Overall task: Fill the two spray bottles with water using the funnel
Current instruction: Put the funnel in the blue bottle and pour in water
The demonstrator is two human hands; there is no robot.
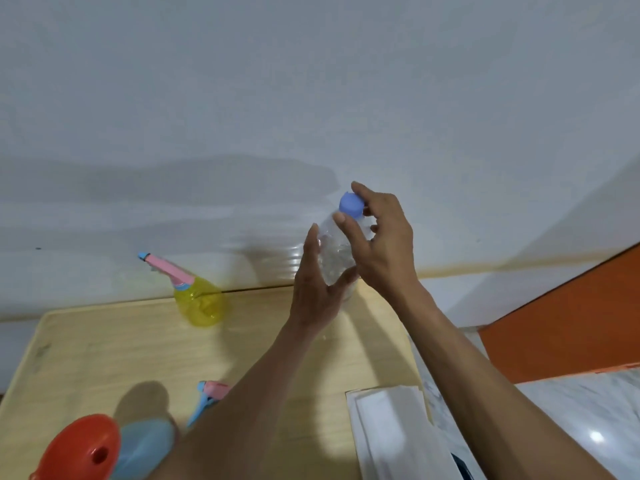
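Pale grey wall (311,81) fills the upper half of our view, and below it lies a light wooden tabletop (104,348). Centre stage we've got the clear plastic water bottle (334,258), held upright above the far edge of the table. Our left hand (320,289) is wrapped round its body from the left side, thumb up along the plastic. Our right hand (384,240) sits at the top, thumb and fingertips pinching the round blue screw cap (351,203), which is on the bottle's neck; whether it's loosened, we can't tell.

Out to the left, against the wall, stands the yellow translucent spray bottle (202,303) with its pink and blue trigger head (166,268) screwed on, nozzle pointing left. Nearer to us, at the bottom left, the blue spray bottle (145,445) shows beside our left forearm, and just beside it is the orange plastic funnel (81,448), wide mouth tipped towards us. A second pink and blue trigger head (207,398) lies on the wood just behind the blue bottle, partly hidden by the arm. To the right, a white flat packet (394,434) rests on the table's near corner, with grey marbled flooring (571,410) and an orange panel (561,323) beyond.
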